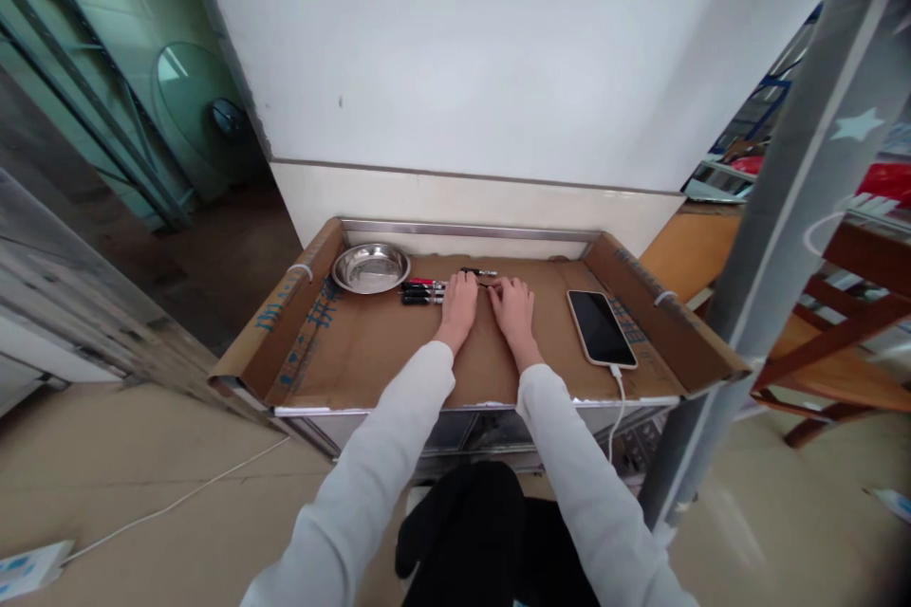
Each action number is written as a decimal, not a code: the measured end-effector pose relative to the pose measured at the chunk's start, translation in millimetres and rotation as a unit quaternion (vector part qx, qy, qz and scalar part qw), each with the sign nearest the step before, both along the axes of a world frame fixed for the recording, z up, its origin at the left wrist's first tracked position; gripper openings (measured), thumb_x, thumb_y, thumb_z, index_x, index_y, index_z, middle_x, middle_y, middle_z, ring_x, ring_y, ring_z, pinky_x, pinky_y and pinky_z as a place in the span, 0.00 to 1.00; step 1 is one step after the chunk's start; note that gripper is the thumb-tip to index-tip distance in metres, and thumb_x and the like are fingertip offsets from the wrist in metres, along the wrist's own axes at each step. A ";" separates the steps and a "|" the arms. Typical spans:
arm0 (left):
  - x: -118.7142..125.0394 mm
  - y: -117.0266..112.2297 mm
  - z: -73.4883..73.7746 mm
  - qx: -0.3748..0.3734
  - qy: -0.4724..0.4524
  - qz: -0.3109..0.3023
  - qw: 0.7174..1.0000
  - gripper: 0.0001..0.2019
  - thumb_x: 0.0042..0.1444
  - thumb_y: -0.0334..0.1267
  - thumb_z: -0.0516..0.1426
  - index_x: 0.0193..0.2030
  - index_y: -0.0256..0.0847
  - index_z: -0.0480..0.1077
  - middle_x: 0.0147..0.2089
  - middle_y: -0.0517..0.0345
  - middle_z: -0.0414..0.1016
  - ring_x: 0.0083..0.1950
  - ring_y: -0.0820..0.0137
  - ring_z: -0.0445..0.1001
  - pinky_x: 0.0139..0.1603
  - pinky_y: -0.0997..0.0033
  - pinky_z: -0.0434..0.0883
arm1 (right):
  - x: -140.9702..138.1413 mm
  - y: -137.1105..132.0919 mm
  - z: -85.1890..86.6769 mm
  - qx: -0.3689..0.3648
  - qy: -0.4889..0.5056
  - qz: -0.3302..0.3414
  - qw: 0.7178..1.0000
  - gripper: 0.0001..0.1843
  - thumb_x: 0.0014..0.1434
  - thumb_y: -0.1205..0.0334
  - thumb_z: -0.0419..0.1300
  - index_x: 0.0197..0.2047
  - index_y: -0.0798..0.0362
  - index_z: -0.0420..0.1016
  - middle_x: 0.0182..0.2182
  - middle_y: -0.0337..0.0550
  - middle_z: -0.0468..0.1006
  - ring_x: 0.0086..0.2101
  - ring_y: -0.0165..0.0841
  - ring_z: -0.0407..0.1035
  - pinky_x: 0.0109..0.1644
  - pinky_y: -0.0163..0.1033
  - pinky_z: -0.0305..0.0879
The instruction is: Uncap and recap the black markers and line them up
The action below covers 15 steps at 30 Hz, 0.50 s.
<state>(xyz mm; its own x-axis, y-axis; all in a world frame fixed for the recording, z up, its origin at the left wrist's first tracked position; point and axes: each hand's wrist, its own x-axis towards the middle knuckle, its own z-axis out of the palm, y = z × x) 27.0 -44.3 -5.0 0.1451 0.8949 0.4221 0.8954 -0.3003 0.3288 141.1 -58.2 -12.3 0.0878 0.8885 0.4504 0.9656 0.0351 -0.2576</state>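
Observation:
Both my hands rest on a cardboard-covered table (370,351). My left hand (459,302) lies palm down with its fingers curled next to several marker pens (423,291) that lie in a row to its left. My right hand (512,305) lies beside it, fingers curled near the tip of another pen (478,272) just beyond both hands. Whether either hand grips anything is hidden by the fingers. A round steel bowl (370,266) stands left of the pens.
A phone (602,327) lies face up right of my right hand, with a white cable (618,403) hanging over the front edge. A white wall backs the table. A grey post (775,209) rises at the right; wooden furniture stands behind it.

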 end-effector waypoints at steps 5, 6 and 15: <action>-2.6 4.1 -4.6 -0.002 -0.048 -0.026 0.999 0.10 0.61 0.25 0.44 0.42 0.34 0.64 0.45 0.46 0.68 0.47 0.64 0.67 0.50 0.63 0.64 | 1.1 0.2 0.1 -0.003 0.023 0.009 1.000 0.14 0.65 0.60 0.47 0.41 0.53 0.73 0.41 0.48 0.75 0.42 0.38 0.63 0.45 0.40 0.49; -3.0 5.0 -5.9 -0.004 -0.056 -0.032 0.998 0.10 0.61 0.25 0.44 0.42 0.34 0.64 0.45 0.46 0.68 0.47 0.65 0.67 0.50 0.63 0.64 | 0.9 0.3 0.0 -0.003 0.028 0.006 1.000 0.14 0.65 0.60 0.47 0.41 0.53 0.73 0.41 0.49 0.75 0.42 0.38 0.63 0.44 0.40 0.49; -4.2 12.1 -14.2 0.015 -0.136 -0.068 0.988 0.08 0.61 0.26 0.46 0.40 0.36 0.64 0.43 0.49 0.67 0.46 0.65 0.67 0.50 0.63 0.65 | -1.0 3.5 -2.6 0.002 0.010 0.022 1.000 0.14 0.65 0.64 0.46 0.42 0.55 0.72 0.41 0.49 0.76 0.42 0.38 0.64 0.43 0.40 0.48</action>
<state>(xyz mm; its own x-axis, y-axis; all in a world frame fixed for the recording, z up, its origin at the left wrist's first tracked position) 22.8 -32.2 -19.2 0.1409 0.8615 0.4878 0.7259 -0.4250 0.5408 140.1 -54.7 -15.0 0.0579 0.8900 0.4522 0.9576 0.0786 -0.2772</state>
